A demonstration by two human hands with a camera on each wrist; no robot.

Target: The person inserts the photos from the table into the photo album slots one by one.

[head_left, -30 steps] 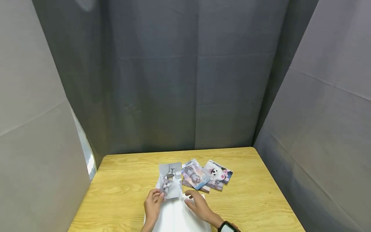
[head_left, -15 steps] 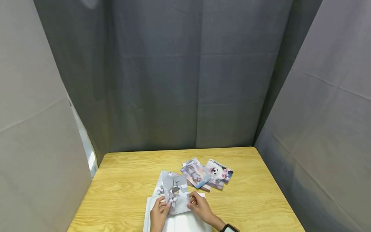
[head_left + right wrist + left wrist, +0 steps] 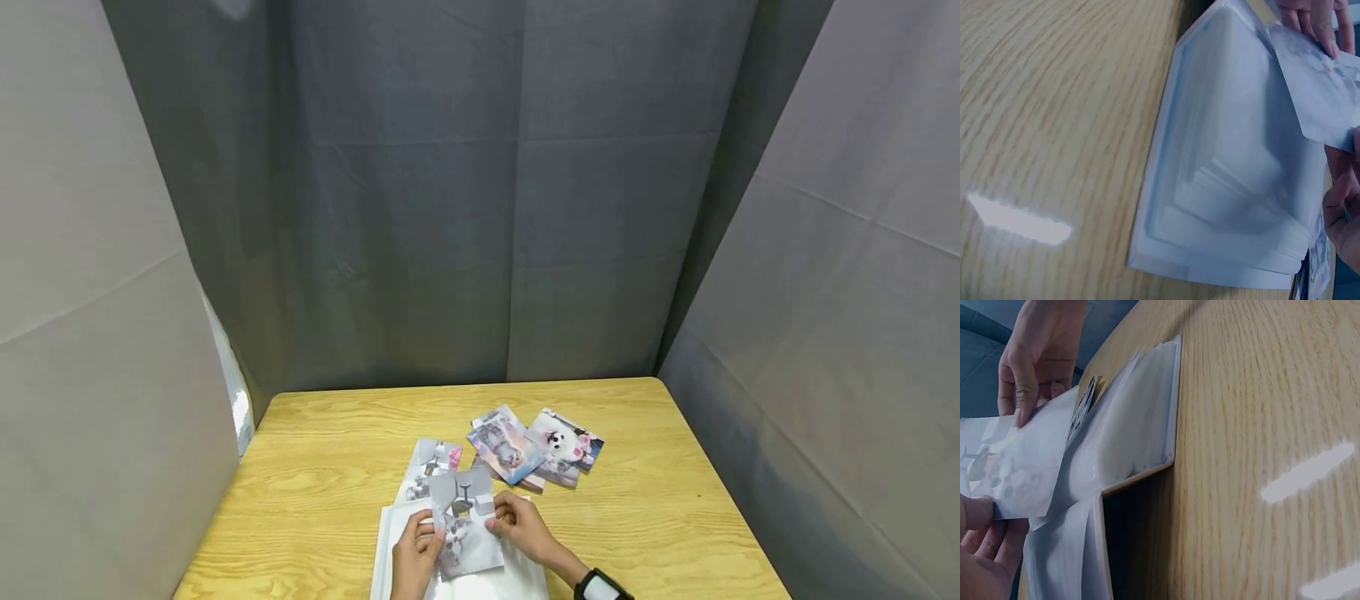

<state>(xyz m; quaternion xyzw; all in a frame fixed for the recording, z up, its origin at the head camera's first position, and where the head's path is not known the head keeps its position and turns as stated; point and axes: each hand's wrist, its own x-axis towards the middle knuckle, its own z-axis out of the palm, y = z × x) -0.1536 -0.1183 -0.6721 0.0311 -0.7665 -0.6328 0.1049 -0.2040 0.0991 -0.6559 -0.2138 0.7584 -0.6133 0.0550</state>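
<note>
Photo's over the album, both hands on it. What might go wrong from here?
Crease: the bare left hand and right hand pinch the thin, grey-and-white rectangular photo at opposite edges; squeezing inward might buckle it.
Snag: the open white album's translucent, plastic-looking pages lie in uneven layers; a corner might catch.
Smudge: the left thumb lies on the printed side, possibly marking it.

Table (image 3: 300, 500): light wood grain, rounded far corners. Directly on it: white album (image 3: 521, 575), open, near side; loose photo (image 3: 426, 471) at album's far-left edge; overlapping photo pile (image 3: 528, 454) right of that.
</note>
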